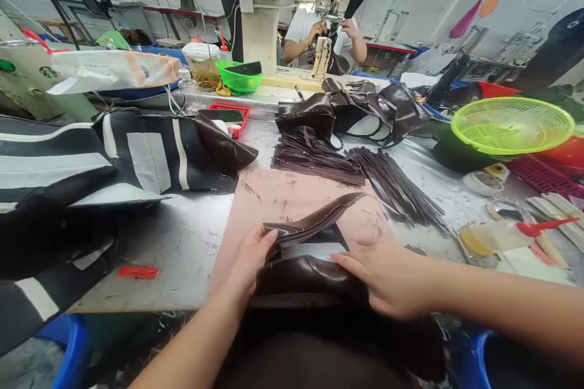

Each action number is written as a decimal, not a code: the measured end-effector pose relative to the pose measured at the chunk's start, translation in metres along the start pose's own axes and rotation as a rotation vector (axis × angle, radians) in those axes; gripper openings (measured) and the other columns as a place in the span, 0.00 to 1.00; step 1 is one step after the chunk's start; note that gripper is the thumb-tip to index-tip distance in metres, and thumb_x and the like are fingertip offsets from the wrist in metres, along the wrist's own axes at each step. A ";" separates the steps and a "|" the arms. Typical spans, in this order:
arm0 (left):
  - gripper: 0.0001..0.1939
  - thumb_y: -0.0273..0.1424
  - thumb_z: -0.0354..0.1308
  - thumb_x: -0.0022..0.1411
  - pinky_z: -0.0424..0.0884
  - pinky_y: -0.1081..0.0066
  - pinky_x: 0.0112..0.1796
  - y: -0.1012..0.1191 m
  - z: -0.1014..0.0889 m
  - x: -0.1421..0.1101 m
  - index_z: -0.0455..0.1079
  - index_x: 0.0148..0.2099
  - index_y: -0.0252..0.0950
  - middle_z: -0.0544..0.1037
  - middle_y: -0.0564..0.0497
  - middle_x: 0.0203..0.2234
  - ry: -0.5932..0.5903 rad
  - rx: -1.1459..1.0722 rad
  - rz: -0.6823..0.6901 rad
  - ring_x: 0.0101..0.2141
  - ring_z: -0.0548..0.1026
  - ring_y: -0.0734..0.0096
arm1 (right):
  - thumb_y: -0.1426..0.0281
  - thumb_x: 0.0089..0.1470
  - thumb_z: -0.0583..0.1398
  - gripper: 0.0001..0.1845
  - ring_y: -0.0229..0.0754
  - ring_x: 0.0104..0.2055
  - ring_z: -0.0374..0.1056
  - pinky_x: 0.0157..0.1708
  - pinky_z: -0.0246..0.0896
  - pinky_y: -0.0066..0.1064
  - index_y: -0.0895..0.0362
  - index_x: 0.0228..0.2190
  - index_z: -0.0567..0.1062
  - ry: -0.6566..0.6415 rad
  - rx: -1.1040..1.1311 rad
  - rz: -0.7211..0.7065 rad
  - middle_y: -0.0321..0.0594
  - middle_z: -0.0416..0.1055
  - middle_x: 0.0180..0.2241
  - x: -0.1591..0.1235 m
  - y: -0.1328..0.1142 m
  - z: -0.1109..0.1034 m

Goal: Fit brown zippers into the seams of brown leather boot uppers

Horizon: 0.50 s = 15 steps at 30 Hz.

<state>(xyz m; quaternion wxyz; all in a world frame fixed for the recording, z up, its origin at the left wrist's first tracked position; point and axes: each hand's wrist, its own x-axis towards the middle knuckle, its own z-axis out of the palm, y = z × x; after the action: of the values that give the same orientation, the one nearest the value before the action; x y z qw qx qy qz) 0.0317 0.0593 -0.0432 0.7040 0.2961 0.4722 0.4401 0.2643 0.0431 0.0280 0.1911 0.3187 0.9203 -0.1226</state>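
A dark brown leather piece [310, 273] with a curved zipper edge [319, 222] and a white strip on its inner side lies over the front of a pink board [260, 194]. My left hand [249, 258] pinches its left end, the thumb on top near the zipper. On the right, my right hand [387, 276] holds the fold of the same leather, fingertips at the white strip; part of its grip is hidden. Behind the board lie a bundle of brown leather strips [314, 161] and a second bundle of thin strips [396, 185].
Black leather panels with white tape [150, 161] cover the left side. At the back stands a sewing machine [258, 24], with a person's hands behind it. A green basket [511, 124], glue bottle [497, 238] and tape rolls [483, 182] are at right; a red tray [244, 121] sits behind.
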 end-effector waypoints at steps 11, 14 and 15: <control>0.12 0.37 0.57 0.52 0.66 0.69 0.36 -0.004 -0.007 -0.005 0.67 0.36 0.33 0.75 0.50 0.31 -0.074 0.202 0.036 0.32 0.71 0.69 | 0.62 0.52 0.56 0.13 0.40 0.29 0.68 0.26 0.56 0.26 0.58 0.36 0.70 -0.026 0.299 -0.208 0.41 0.73 0.30 0.069 -0.039 -0.036; 0.11 0.37 0.53 0.54 0.65 0.71 0.33 -0.003 -0.012 -0.009 0.65 0.33 0.33 0.73 0.51 0.28 -0.085 0.334 -0.003 0.30 0.70 0.70 | 0.67 0.56 0.52 0.08 0.35 0.25 0.65 0.24 0.54 0.23 0.57 0.32 0.69 -0.042 0.550 -0.046 0.36 0.71 0.25 0.069 -0.036 -0.019; 0.10 0.36 0.53 0.54 0.65 0.71 0.32 -0.004 -0.014 -0.010 0.64 0.32 0.34 0.72 0.52 0.27 -0.065 0.375 0.010 0.29 0.70 0.71 | 0.66 0.57 0.51 0.10 0.34 0.24 0.64 0.23 0.53 0.22 0.57 0.31 0.69 -0.035 0.600 -0.002 0.35 0.70 0.24 0.067 -0.036 -0.013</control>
<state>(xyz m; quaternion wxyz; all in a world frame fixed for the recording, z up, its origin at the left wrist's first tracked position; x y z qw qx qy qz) 0.0184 0.0487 -0.0475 0.6494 0.4384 0.5214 0.3380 0.1896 0.0564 0.0151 0.1043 0.3576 0.8399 -0.3947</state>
